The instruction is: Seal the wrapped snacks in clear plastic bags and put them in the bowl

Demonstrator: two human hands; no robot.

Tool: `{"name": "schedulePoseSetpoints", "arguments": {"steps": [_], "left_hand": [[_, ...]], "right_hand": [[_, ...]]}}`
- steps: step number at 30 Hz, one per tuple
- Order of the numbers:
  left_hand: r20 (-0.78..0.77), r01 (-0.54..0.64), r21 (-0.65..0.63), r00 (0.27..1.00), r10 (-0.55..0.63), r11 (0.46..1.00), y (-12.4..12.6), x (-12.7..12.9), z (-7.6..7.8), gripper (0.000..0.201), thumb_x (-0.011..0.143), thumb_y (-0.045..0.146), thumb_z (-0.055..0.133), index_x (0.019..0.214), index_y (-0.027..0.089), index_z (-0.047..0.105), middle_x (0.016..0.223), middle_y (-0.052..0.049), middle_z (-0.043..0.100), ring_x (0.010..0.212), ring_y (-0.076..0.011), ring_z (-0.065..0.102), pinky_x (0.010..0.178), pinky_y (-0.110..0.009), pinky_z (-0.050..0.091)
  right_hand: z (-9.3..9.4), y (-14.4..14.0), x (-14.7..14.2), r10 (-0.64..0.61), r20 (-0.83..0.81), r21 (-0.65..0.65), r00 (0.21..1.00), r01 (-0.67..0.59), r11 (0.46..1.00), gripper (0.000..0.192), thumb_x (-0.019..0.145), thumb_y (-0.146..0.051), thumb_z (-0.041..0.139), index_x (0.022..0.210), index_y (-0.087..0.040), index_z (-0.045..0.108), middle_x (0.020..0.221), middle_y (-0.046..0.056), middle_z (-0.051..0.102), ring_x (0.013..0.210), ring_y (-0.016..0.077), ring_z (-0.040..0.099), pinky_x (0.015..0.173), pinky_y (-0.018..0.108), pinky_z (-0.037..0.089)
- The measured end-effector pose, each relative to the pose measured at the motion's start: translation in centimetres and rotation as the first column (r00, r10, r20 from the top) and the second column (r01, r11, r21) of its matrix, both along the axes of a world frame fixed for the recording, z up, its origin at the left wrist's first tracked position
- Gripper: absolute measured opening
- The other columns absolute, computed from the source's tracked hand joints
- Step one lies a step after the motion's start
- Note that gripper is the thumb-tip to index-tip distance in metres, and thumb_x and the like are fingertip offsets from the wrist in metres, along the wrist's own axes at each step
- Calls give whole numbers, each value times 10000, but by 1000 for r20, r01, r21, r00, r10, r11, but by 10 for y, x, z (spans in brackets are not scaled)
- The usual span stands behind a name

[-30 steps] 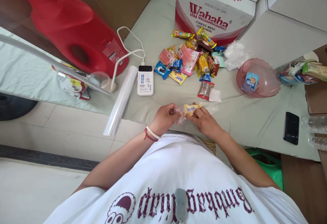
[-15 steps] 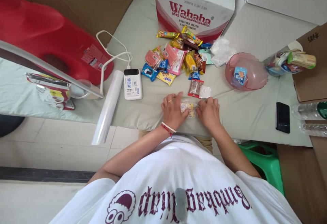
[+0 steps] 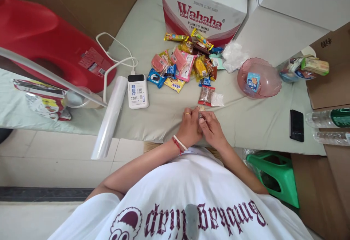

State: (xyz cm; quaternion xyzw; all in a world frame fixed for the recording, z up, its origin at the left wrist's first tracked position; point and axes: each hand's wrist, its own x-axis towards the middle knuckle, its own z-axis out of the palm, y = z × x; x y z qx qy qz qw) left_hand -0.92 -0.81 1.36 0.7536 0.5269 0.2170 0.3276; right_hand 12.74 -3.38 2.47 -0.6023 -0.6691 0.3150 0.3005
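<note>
Left hand [image 3: 190, 125]: fingers curled around a small snack packet [image 3: 200, 112], ring on one finger, bead bracelet at the wrist; rests on the grey-green table cover [image 3: 164, 112] at the near edge.
Right hand [image 3: 210, 128]: pressed against the left, thumb and fingertips pinching the same packet, which is mostly hidden between the two hands.
Just beyond the hands: brown wrapped bar [image 3: 206, 95] with a clear wrapper beside it.
Further beyond: pile of assorted snack packets [image 3: 186, 63], then a Wahaha carton [image 3: 202, 14].
Left of the hands: white power bank [image 3: 137, 91] with cable, and a roll of clear film [image 3: 109, 117].
Right of the hands: pink bowl [image 3: 266, 86] holding a blue packet [image 3: 253, 81]; black phone [image 3: 296, 125] well apart.
</note>
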Motion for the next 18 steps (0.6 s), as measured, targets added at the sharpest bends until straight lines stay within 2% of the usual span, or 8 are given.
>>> {"name": "schedulePoseSetpoints", "arguments": {"steps": [2,5,7,11,13,14,16,18], "left_hand": [[191,56,-56,981,-44,997,-6,-4,3,793,714,103,648,1464,133,391,1315,-208,507,1279,-334,512,1084,-519,491],[435,102,-161,900,-22,982,-13,-9,14,814,708,88,594,1476,217,356,1405,-183,486,1326,-312,524,1054,-510,539],[551,184,-225,834,-31,957,-14,-10,23,831,707,80,570,1485,265,346,1476,-169,473,1370,-308,521,1018,-483,573],[689,390,-319,721,-71,864,-7,-10,33,879,682,77,572,1501,303,347,1584,-146,420,1484,-317,435,1029,-452,580],[717,421,-369,696,-34,829,0,-16,33,869,700,100,594,1500,323,342,1565,-139,435,1392,-296,545,1009,-443,589],[720,415,-390,694,-9,822,4,-21,30,852,710,116,609,1492,330,348,1539,-138,454,1304,-276,616,988,-435,595],[700,353,-431,712,60,831,11,-37,23,770,731,161,641,1443,318,392,1457,-133,510,1125,-231,701,942,-415,599],[642,227,-480,749,162,848,13,-58,12,646,745,219,672,1352,278,459,1353,-124,566,1045,-214,715,899,-395,593]], "right_hand": [[-3,-5,9,-3,-20,16,1000,4,1000,507,1055,-542,396,1398,-202,553,1262,159,593,1168,259,597,1018,449,525],[-6,-10,21,-10,-13,31,1000,11,999,606,978,-536,573,1490,-229,466,1355,168,516,1255,280,555,1053,480,516],[-9,-11,26,-65,14,51,998,64,997,650,941,-480,635,1511,-233,444,1397,174,496,1301,295,532,1073,503,505],[-9,-10,38,-249,18,34,968,249,968,482,992,-369,520,1454,-232,536,1334,159,607,1149,274,642,986,485,558],[3,-4,60,-335,14,62,942,333,941,452,1004,-368,496,1430,-237,575,1270,133,676,1085,264,683,942,465,579],[13,3,78,-387,26,113,922,382,917,449,1005,-363,494,1426,-234,586,1256,126,695,1086,264,692,939,459,580],[38,26,124,-521,83,291,850,479,828,454,1003,-311,489,1432,-201,591,1302,142,693,1154,270,689,976,449,564],[64,62,178,-707,166,533,687,541,651,470,993,-187,454,1438,-117,590,1309,211,686,1173,258,690,1014,398,531]]}}
